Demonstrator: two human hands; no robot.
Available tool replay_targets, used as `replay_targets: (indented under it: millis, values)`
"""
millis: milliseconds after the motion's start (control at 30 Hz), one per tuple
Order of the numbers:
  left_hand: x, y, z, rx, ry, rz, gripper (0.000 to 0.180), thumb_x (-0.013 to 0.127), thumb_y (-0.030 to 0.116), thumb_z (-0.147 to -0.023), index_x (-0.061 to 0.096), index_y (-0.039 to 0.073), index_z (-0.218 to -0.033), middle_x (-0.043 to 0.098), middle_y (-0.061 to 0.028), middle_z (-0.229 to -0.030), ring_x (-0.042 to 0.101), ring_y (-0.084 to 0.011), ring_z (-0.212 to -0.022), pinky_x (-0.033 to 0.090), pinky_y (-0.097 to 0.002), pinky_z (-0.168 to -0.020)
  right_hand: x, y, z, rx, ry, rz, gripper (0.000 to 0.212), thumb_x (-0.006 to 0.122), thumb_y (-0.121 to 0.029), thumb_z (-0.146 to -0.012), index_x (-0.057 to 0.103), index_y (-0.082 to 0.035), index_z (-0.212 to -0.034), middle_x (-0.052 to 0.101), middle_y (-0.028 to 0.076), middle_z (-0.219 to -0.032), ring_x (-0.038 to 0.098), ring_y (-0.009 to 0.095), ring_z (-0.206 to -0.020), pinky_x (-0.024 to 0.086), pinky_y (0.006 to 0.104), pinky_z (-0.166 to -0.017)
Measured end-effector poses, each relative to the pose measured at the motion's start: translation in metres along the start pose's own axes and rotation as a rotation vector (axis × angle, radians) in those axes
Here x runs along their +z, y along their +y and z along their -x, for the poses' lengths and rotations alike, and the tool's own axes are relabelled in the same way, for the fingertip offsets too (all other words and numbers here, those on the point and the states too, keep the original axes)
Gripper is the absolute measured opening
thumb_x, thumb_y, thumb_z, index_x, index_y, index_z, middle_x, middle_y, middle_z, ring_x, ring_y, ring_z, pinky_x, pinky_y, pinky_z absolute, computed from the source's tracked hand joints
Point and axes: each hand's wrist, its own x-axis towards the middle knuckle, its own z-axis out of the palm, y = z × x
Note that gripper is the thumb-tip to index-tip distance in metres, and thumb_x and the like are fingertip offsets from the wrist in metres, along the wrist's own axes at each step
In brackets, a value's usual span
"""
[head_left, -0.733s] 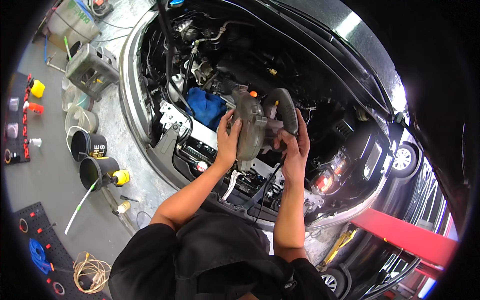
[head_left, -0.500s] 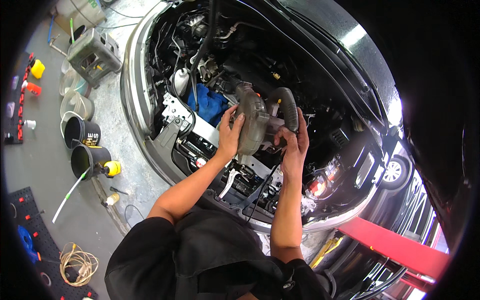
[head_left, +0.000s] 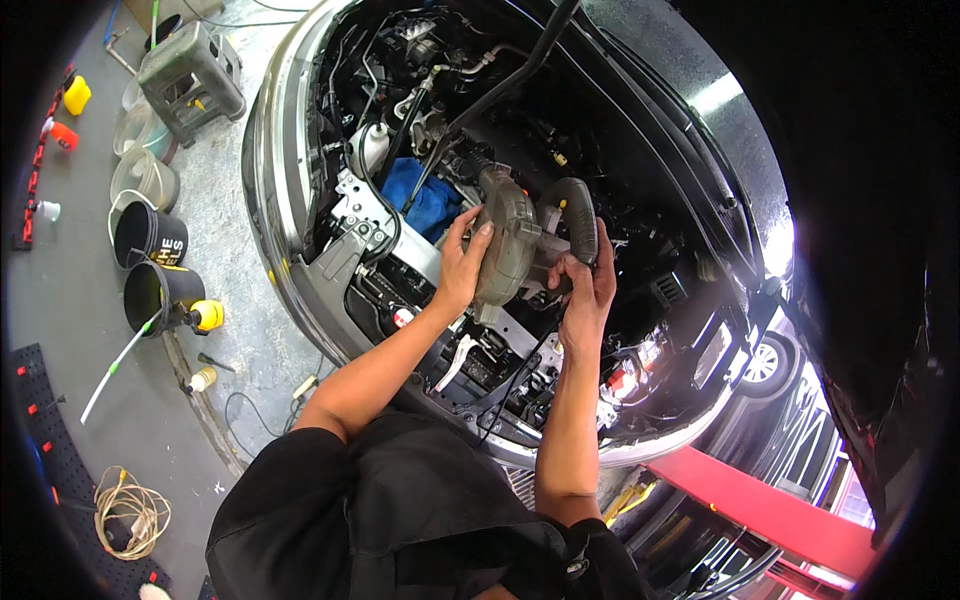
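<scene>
Over the open engine bay I hold a dusty dark grey handheld blower (head_left: 508,245) with both hands. My left hand (head_left: 463,265) presses against the left side of its round housing, fingers curled along the edge. On its right side, my right hand (head_left: 585,285) is wrapped round the lower end of the curved ribbed handle (head_left: 578,215). The narrow nozzle end (head_left: 480,163) points away toward the far part of the bay. Just left of the blower, a blue cloth (head_left: 424,198) lies bunched among the engine parts.
A white reservoir (head_left: 373,145) sits beyond the cloth. Left of the car stand a grey step stool (head_left: 190,82), black buckets (head_left: 165,293) and a coiled cord (head_left: 132,512). A red lift arm (head_left: 760,505) is at lower right. A dark hose (head_left: 500,92) crosses the bay.
The view has shifted slightly, so the buckets and lift arm appear displaced. The dark hose over the bay now slants further right. My grip on the blower looks the same.
</scene>
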Motion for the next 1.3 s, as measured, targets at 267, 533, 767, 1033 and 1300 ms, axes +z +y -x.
replay_targets:
  millis: [267,533,767,1033,1300]
  values:
    - [-0.003,-0.003,0.0,-0.014,-0.004,0.019,0.056,0.059,0.041,-0.109,0.053,0.003,-0.15,0.06,-0.0079,-0.124,0.059,-0.0146,-0.11,0.048,-0.0285,-0.099,0.008,-0.005,0.002,0.019,0.025,0.066,0.072,0.056,-0.004,-0.098,0.03,0.007,-0.164,0.06,0.004,-0.084,0.056,0.011,-0.072,0.049,0.0279,-0.07]
    - [-0.003,0.005,0.001,-0.043,0.024,0.076,0.06,0.063,0.048,-0.105,0.06,0.001,-0.144,0.065,-0.019,-0.13,0.057,-0.0274,-0.122,0.043,-0.0382,-0.109,0.011,-0.005,0.001,0.02,0.026,0.072,0.072,0.056,-0.004,-0.098,0.03,0.008,-0.164,0.06,0.004,-0.084,0.056,0.011,-0.073,0.049,0.0272,-0.071]
    - [0.001,0.02,0.006,-0.108,-0.016,0.149,0.063,0.062,0.05,-0.105,0.058,0.003,-0.145,0.063,-0.0181,-0.133,0.056,-0.0265,-0.126,0.042,-0.0376,-0.111,0.008,-0.008,0.004,0.021,0.034,0.057,0.072,0.056,-0.003,-0.097,0.031,0.007,-0.164,0.06,0.004,-0.085,0.056,0.011,-0.073,0.049,0.027,-0.07]
    - [0.032,0.027,0.039,-0.095,-0.125,0.116,0.068,0.062,0.054,-0.104,0.056,0.002,-0.147,0.06,-0.0202,-0.137,0.053,-0.0277,-0.129,0.038,-0.0382,-0.114,-0.016,-0.038,0.037,0.011,0.17,0.109,0.073,0.062,-0.005,-0.095,0.036,0.006,-0.162,0.061,0.006,-0.084,0.057,0.012,-0.07,0.048,0.0267,-0.066]
    - [0.032,0.032,0.049,-0.088,-0.116,0.018,0.066,0.063,0.05,-0.104,0.055,0.0,-0.147,0.06,-0.0199,-0.142,0.052,-0.0301,-0.133,0.036,-0.0406,-0.117,-0.026,-0.035,0.043,0.049,0.19,0.03,0.073,0.062,-0.005,-0.095,0.036,0.006,-0.162,0.061,0.006,-0.086,0.058,0.012,-0.071,0.048,0.0269,-0.067]
